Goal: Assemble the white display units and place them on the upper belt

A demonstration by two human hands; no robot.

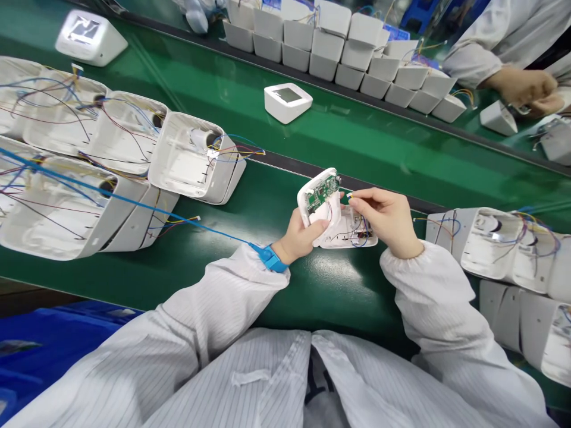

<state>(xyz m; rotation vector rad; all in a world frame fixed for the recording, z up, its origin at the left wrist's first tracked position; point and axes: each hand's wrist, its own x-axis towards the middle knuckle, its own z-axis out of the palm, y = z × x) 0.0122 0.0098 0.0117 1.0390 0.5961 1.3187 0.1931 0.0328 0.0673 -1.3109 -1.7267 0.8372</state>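
The left hand (301, 238) grips a white cover (304, 193) by its near edge, thumb on the face, with the cover tilted up so that its green circuit board (325, 193) shows. The right hand (392, 217) pinches a small white plug (350, 195) between thumb and forefinger, just beside the board. Under both hands, over the green counter (339, 285), is an open white box (343, 235) with thin coloured wires (366, 224) inside; whether it rests on the counter is hard to tell. A blue strap (272, 260) circles the left wrist, its cord (134, 199) running off to the left.

Open white cases (191, 157) trailing wires stand in rows to the left, and more cases (488, 244) sit to the right. Beyond a dark rail (281, 159) stand two white devices with screens, one near the middle (288, 104), the other farther left (89, 38). At upper right, a co-worker's hands (526, 89) are close together above a small white case (498, 117).
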